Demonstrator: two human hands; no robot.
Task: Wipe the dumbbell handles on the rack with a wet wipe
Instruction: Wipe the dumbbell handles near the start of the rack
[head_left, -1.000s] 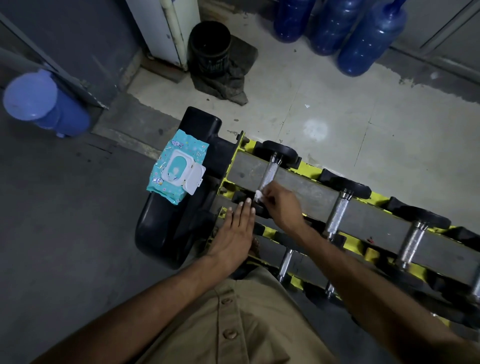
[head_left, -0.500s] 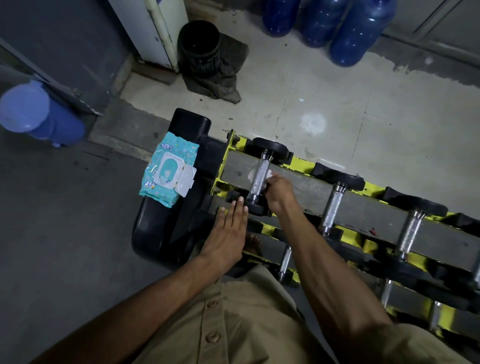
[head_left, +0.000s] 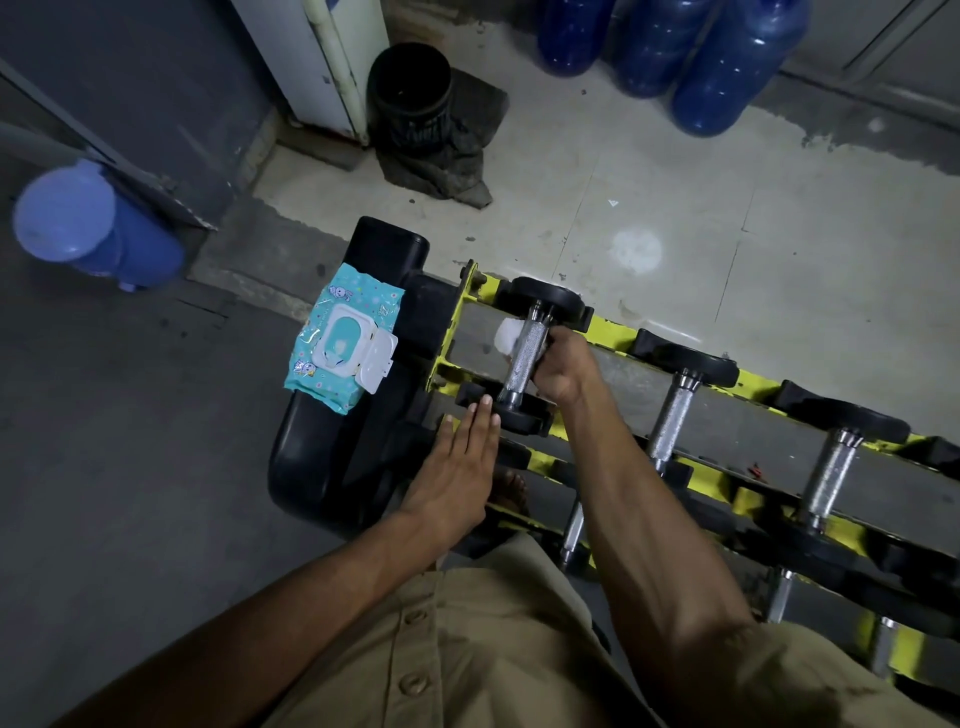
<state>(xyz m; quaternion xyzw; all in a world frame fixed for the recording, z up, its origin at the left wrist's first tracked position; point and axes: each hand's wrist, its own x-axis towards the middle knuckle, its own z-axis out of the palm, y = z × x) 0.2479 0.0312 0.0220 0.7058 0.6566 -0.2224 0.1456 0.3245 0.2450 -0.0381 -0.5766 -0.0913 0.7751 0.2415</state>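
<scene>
Stage: judged early | end dumbbell handle (head_left: 525, 358) is clasped in right hand (head_left: 563, 371) grip with wet wipe (head_left: 506, 335) | left hand (head_left: 457, 467) laid flat, grip wide, on rack (head_left: 727, 410) | other handles (head_left: 672, 415) judged yet to be wiped

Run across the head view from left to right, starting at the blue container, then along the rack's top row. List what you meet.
blue container → wipes pack → first dumbbell handle, which the right hand grips with the wet wipe → second handle → third handle
</scene>
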